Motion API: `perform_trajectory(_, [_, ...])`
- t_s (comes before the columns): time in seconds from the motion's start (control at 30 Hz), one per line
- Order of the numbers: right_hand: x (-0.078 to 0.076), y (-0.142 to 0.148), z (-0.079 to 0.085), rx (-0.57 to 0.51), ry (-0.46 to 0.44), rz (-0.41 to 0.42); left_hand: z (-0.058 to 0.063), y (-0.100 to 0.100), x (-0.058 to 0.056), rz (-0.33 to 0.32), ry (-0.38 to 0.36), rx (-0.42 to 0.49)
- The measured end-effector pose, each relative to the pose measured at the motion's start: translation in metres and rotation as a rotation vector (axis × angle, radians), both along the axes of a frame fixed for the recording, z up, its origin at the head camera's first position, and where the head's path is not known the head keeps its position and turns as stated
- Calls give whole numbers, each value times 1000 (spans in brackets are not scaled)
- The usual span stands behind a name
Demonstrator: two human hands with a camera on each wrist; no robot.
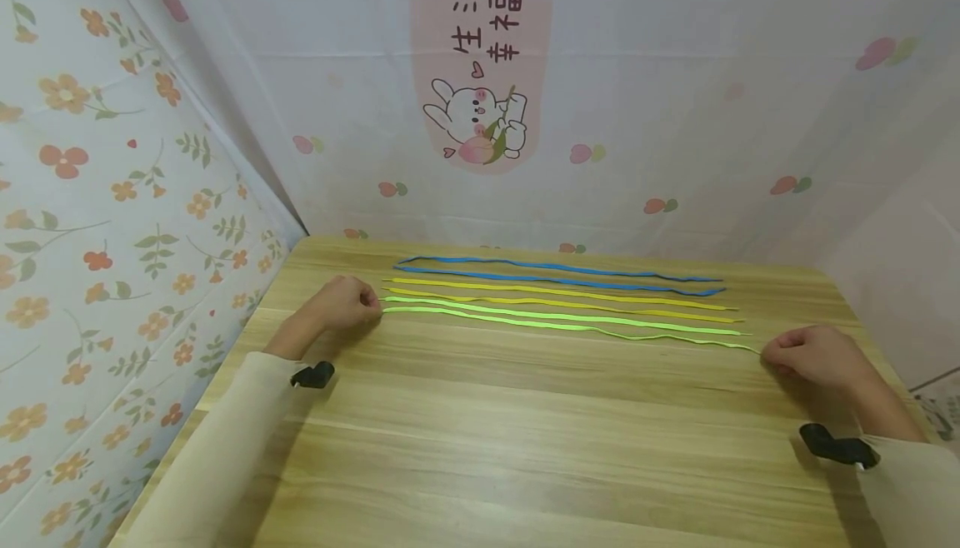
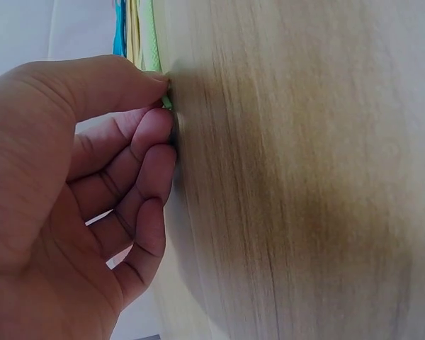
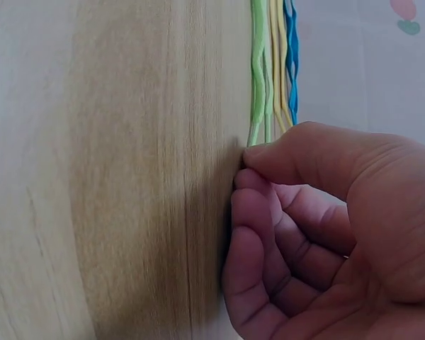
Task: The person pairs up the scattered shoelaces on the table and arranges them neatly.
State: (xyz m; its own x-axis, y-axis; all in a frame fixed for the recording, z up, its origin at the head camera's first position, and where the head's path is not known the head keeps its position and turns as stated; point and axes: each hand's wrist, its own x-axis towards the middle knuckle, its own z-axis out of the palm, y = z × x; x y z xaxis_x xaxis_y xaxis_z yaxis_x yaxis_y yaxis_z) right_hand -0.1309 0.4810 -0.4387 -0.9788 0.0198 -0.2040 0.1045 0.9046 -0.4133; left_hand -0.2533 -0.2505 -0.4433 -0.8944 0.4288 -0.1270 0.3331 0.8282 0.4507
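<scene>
Two light green shoelaces lie side by side across the table. My left hand (image 1: 347,304) pinches the left end of the nearer green shoelace (image 1: 510,321) between thumb and forefinger; the left wrist view shows its tip (image 2: 168,102) there. At the other end, my right hand (image 1: 813,355) pinches the same lace, whose last stretch is thin and slightly wavy. In the right wrist view this green lace (image 3: 257,85) runs down to the thumb tip. Just beyond lies the second green shoelace (image 1: 570,315), roughly parallel.
Farther back run two yellow shoelaces (image 1: 555,287) and two blue shoelaces (image 1: 555,266), nearly parallel. All lie on a wooden table (image 1: 525,440). A printed curtain (image 1: 637,115) hangs behind the table's far edge, and a flowered one (image 1: 112,240) hangs on the left.
</scene>
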Motion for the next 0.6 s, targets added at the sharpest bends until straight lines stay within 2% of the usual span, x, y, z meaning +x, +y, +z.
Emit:
perform_trajectory(0.47, [0,4,-2,12,-2,31,3,-3,2,-46,-4,4])
perform_trajectory(0.6, [4,-1,1,11,65,30,5,-1,3,-44,16,27])
